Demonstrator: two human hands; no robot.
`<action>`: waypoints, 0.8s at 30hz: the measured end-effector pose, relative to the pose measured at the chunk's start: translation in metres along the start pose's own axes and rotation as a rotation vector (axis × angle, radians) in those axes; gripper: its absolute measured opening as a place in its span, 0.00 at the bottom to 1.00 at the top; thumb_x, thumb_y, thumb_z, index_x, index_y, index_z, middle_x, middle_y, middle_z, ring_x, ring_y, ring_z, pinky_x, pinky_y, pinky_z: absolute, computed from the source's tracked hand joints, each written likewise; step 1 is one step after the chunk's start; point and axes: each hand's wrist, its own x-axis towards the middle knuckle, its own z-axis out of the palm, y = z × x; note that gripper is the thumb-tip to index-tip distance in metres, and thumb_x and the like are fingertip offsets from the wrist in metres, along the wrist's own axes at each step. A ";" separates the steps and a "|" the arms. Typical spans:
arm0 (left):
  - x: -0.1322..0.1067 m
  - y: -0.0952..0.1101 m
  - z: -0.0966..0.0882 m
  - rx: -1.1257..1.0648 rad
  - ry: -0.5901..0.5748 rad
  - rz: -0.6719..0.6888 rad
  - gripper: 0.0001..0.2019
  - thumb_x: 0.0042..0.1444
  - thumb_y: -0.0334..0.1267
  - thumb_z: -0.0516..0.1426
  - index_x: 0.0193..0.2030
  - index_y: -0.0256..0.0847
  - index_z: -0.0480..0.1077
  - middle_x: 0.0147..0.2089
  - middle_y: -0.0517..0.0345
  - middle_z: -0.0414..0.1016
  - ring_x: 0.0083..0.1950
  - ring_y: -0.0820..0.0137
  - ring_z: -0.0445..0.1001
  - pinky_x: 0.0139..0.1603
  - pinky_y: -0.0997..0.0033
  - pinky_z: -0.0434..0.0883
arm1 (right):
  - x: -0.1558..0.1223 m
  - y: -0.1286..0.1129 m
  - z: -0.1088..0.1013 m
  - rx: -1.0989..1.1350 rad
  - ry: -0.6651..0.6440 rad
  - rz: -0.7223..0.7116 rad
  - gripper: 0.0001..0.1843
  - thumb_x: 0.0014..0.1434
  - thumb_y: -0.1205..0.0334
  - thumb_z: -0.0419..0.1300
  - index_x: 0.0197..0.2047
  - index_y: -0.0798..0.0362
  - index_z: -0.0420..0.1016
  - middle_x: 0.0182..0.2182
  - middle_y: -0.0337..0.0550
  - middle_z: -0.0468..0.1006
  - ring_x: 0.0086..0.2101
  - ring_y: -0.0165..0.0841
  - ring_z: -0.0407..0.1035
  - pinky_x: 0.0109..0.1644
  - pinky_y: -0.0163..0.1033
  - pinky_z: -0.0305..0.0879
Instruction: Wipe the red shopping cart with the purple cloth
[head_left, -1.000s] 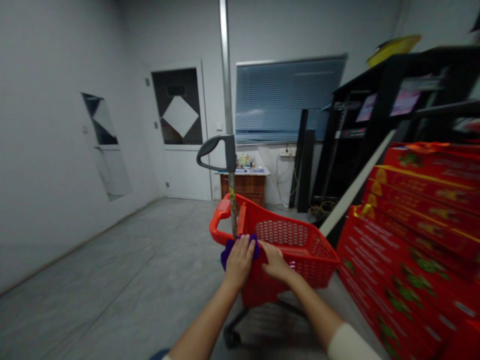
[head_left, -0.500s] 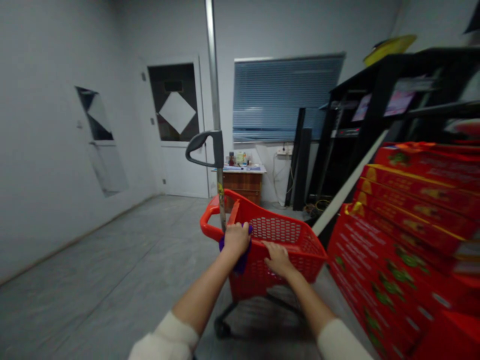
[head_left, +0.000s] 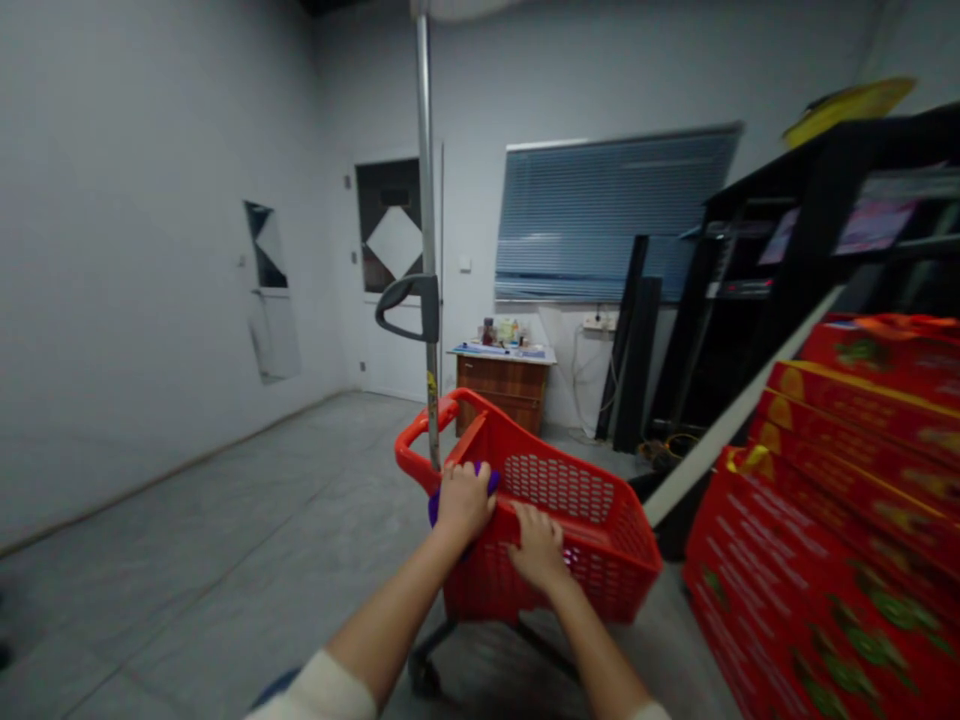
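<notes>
A red plastic shopping cart (head_left: 491,575) with perforated sides stands in front of me on dark legs. My left hand (head_left: 466,503) is closed around a purple cloth (head_left: 486,478) and presses it against the cart's near rim, close to the handle end. Just to the right, my right hand (head_left: 538,545) hooks its fingers over the same rim, thumb apart, with no cloth in it. A metal pole (head_left: 426,140) rises at the cart's handle end and carries a grey loop handle (head_left: 409,308).
Stacked red boxes (head_left: 810,590) stand close on the right, beside a black shelf (head_left: 795,200) and a leaning pale board (head_left: 709,445). Behind the cart is a wooden cabinet (head_left: 499,385) with small bottles on top. Grey floor (head_left: 247,540) stretches left to the wall.
My view has turned left, so the door, window and boxes appear further right. Both hands keep their places on the cart's rim, the left one still on the purple cloth.
</notes>
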 end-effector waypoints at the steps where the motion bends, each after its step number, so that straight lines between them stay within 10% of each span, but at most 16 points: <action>1: -0.002 0.005 0.004 -0.016 -0.005 0.009 0.20 0.59 0.47 0.56 0.54 0.40 0.69 0.45 0.44 0.75 0.49 0.56 0.73 0.59 0.53 0.60 | 0.001 -0.001 0.003 -0.017 0.006 0.004 0.37 0.52 0.64 0.57 0.66 0.44 0.60 0.63 0.49 0.66 0.61 0.47 0.58 0.65 0.55 0.47; 11: 0.016 -0.025 -0.004 0.029 -0.122 -0.024 0.15 0.62 0.46 0.53 0.48 0.38 0.69 0.44 0.42 0.76 0.48 0.55 0.75 0.55 0.56 0.64 | 0.009 0.004 -0.014 -0.171 -0.073 -0.016 0.24 0.70 0.56 0.39 0.61 0.45 0.68 0.56 0.46 0.75 0.53 0.39 0.68 0.55 0.45 0.58; 17: 0.009 -0.001 0.009 -0.002 -0.158 0.016 0.16 0.60 0.48 0.54 0.49 0.40 0.69 0.46 0.45 0.77 0.49 0.57 0.75 0.53 0.58 0.66 | 0.010 -0.016 -0.006 -0.219 -0.037 0.070 0.25 0.71 0.55 0.37 0.56 0.46 0.72 0.52 0.48 0.77 0.51 0.39 0.69 0.51 0.45 0.59; 24: 0.022 -0.038 -0.003 0.048 -0.173 -0.129 0.17 0.62 0.45 0.53 0.53 0.38 0.67 0.49 0.40 0.75 0.52 0.54 0.74 0.55 0.56 0.66 | 0.014 -0.026 -0.003 -0.164 -0.095 0.050 0.23 0.71 0.57 0.37 0.58 0.46 0.69 0.53 0.48 0.77 0.53 0.38 0.68 0.52 0.44 0.59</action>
